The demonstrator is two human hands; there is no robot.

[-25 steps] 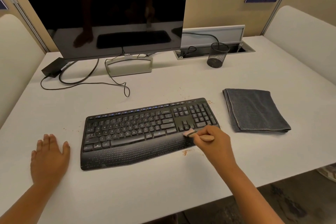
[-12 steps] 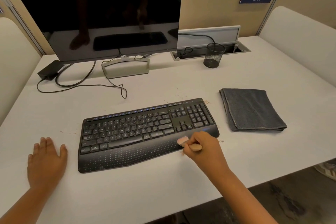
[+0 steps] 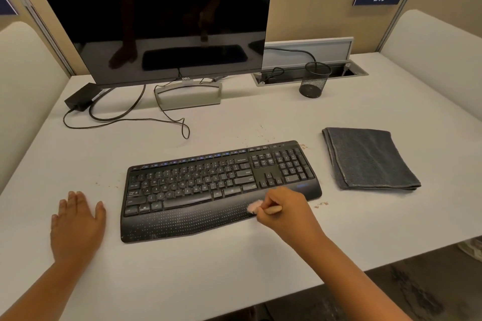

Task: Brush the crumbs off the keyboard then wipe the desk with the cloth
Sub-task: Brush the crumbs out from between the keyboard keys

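Observation:
A black keyboard point(image 3: 208, 185) with a dotted wrist rest lies on the white desk point(image 3: 234, 268). My right hand point(image 3: 289, 212) grips a small brush point(image 3: 257, 206) with a wooden handle; its pink bristles touch the right part of the wrist rest. My left hand point(image 3: 77, 224) rests flat on the desk, left of the keyboard, fingers straight. A folded grey cloth point(image 3: 367, 159) lies to the right of the keyboard. Brown crumbs point(image 3: 321, 205) are scattered on the desk by the keyboard's right front corner, behind it and to its left.
A dark monitor point(image 3: 156, 15) on a grey stand point(image 3: 189, 98) is at the back. Black cables point(image 3: 130, 118) and a power brick point(image 3: 82, 99) lie back left. A mesh pen cup point(image 3: 314, 83) stands by a cable tray point(image 3: 310, 75). The desk's front edge is near my right forearm.
My right hand has swept the brush from the keys near the number pad down and left onto the wrist rest. My left hand stays flat on the desk.

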